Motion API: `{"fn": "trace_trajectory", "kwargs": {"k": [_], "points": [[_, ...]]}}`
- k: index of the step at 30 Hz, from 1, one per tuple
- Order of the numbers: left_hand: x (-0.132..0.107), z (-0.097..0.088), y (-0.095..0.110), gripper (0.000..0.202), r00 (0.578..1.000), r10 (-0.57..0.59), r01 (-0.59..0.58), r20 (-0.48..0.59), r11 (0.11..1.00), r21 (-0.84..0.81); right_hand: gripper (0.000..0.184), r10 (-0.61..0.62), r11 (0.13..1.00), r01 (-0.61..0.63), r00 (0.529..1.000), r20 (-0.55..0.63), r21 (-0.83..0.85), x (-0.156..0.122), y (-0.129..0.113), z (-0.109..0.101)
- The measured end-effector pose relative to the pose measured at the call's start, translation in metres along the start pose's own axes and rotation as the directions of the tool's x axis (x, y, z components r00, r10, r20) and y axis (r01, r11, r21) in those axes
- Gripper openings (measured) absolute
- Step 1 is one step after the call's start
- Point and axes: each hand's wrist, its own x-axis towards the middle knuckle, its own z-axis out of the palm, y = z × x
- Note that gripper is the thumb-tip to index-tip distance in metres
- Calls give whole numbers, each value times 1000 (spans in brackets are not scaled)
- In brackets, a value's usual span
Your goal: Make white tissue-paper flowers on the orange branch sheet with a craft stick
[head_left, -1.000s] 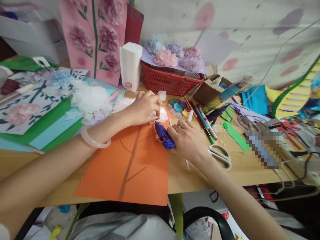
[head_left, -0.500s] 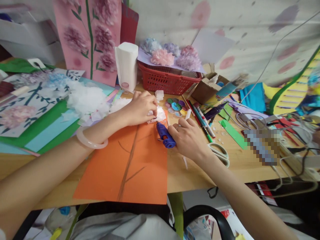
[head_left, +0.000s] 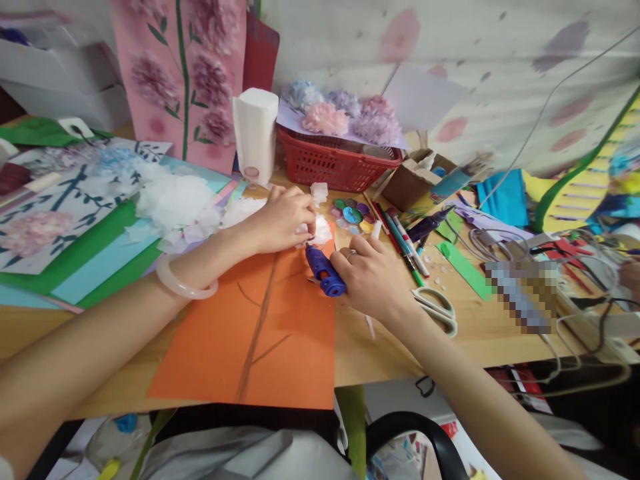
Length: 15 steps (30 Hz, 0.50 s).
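Note:
My right hand (head_left: pixel 373 277) is wrapped round a blue hot glue gun (head_left: pixel 326 272), whose nozzle points up and left toward my left fingertips. My left hand (head_left: pixel 287 220), palm down over the top of an orange sheet (head_left: pixel 295 353), pinches at a bit of white tissue paper. Just beside those fingers shows a fluffy white tissue paper clump (head_left: pixel 321 231) on the sheet's upper edge. Dark lines like a stem with branches are drawn down the orange sheet. The nozzle tip is very near the left fingers; whether it touches the tissue I cannot tell.
Behind stand a white paper roll (head_left: pixel 256 137) and a red basket (head_left: pixel 340 160) carrying paper flowers. Loose white tissue (head_left: pixel 175 200) is piled left. On the right lie pens (head_left: pixel 400 240), scissors (head_left: pixel 437 310), a green strip (head_left: pixel 465 270) and tangled cables.
The glue gun and my right hand have shifted slightly left, bringing the nozzle closer to my left fingertips. My left hand stays at almost the same spot.

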Motion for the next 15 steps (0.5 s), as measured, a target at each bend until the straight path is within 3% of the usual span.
{"fn": "trace_trajectory", "kwargs": {"k": [6,10,15], "points": [[1,3,-4,16,999,21,-21,-25,1000,2,10,-2,999,0,999,-34,-44,-7,3,-1],[3,7,-9,15,999,34,-33,-29,999,23,21,33,998,-36,998,-60,-49,-11,2,-2],[5,7,-10,14,999,40,-40,-17,999,13,29,70,997,-69,998,1,39,-6,1,-7]]}}
